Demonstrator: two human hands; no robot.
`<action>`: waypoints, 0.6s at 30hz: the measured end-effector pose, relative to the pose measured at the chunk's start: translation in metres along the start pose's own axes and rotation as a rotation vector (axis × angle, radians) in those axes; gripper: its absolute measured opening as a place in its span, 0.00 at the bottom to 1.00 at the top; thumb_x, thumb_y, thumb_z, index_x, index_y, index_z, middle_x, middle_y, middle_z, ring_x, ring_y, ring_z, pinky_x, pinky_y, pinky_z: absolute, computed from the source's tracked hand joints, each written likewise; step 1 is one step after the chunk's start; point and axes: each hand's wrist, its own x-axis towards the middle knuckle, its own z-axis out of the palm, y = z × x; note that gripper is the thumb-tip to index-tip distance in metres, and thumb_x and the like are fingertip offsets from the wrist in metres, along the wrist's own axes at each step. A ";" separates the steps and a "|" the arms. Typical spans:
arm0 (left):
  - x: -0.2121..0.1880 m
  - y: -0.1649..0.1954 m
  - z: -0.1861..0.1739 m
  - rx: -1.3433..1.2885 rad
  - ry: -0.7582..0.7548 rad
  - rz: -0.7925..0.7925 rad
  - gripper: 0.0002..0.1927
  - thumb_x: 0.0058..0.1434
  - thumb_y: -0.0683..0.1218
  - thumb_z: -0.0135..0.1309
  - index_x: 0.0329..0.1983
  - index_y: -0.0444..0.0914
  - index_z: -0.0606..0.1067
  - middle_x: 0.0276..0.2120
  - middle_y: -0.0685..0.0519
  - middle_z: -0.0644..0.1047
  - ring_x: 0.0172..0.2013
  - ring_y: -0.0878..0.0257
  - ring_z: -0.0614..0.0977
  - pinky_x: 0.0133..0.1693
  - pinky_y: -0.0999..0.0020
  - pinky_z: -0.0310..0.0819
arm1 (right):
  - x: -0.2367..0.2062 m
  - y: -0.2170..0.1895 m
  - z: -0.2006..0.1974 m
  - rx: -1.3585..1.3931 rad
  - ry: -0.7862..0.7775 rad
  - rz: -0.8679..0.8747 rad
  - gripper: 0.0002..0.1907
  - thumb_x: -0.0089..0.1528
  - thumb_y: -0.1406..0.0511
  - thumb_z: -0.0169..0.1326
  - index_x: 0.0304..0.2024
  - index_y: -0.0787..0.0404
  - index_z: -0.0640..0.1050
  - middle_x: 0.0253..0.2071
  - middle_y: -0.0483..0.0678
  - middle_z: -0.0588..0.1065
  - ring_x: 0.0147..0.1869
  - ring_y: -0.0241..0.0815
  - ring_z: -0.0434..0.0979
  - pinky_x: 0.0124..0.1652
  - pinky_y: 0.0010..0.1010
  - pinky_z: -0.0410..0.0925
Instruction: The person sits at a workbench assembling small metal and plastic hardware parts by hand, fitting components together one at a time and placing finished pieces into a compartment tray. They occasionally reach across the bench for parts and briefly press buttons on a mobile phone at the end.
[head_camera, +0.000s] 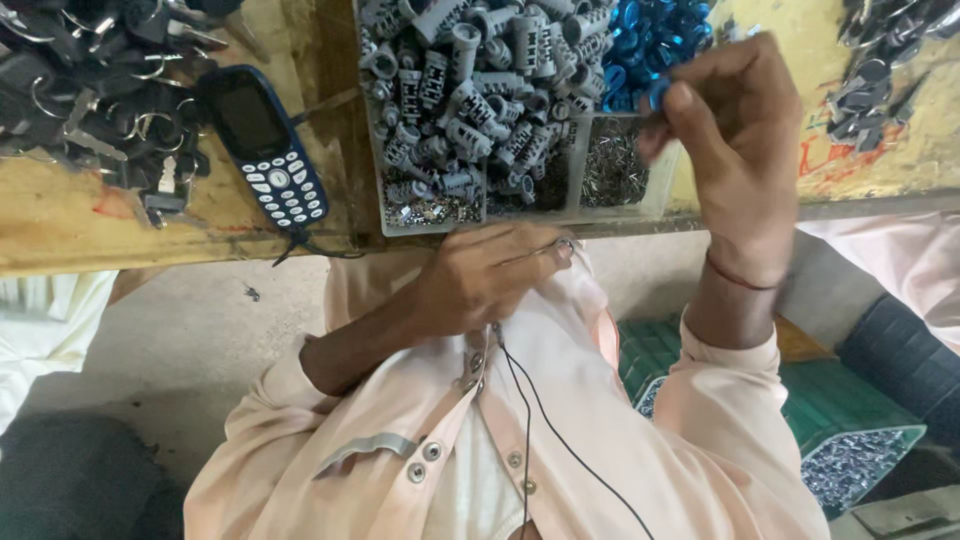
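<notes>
Hands at a parts tray, seen from the head camera.

Left hand (480, 275), nearest the body and just off the surface's near edge: fingers pressed together, pinching a small metal ring (566, 244). Right hand (735, 140), raised over the tray's right side: fingers pinching a blue ring piece (656, 95). Divided tray (385, 215) at the near edge: grey cylindrical parts (470, 90), small metal bits, blue rings (650, 35) in the far right compartment. Blue keypad phone (265, 145) left of the tray. Keys on rings (90, 90) at the far left corner; more keys (880, 70) at the far right.
</notes>
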 end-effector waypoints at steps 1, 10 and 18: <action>0.000 0.000 -0.002 0.118 -0.015 0.061 0.14 0.61 0.36 0.62 0.49 0.33 0.75 0.52 0.42 0.79 0.52 0.49 0.83 0.55 0.59 0.80 | -0.011 -0.003 0.000 0.248 -0.014 0.152 0.04 0.68 0.73 0.55 0.45 0.63 0.74 0.34 0.47 0.77 0.33 0.32 0.79 0.33 0.23 0.73; 0.011 -0.007 -0.017 0.336 -0.135 0.322 0.12 0.63 0.40 0.60 0.43 0.31 0.69 0.54 0.34 0.76 0.54 0.42 0.82 0.57 0.51 0.80 | -0.074 0.038 0.002 0.133 -0.311 0.280 0.12 0.67 0.75 0.57 0.46 0.67 0.67 0.39 0.50 0.75 0.39 0.37 0.81 0.38 0.29 0.76; 0.007 0.017 -0.003 0.076 0.157 -0.005 0.22 0.66 0.32 0.65 0.60 0.26 0.71 0.52 0.38 0.79 0.52 0.47 0.84 0.52 0.58 0.83 | -0.080 0.051 0.030 0.449 -0.374 0.217 0.15 0.74 0.73 0.48 0.57 0.59 0.57 0.50 0.49 0.70 0.46 0.36 0.79 0.43 0.29 0.75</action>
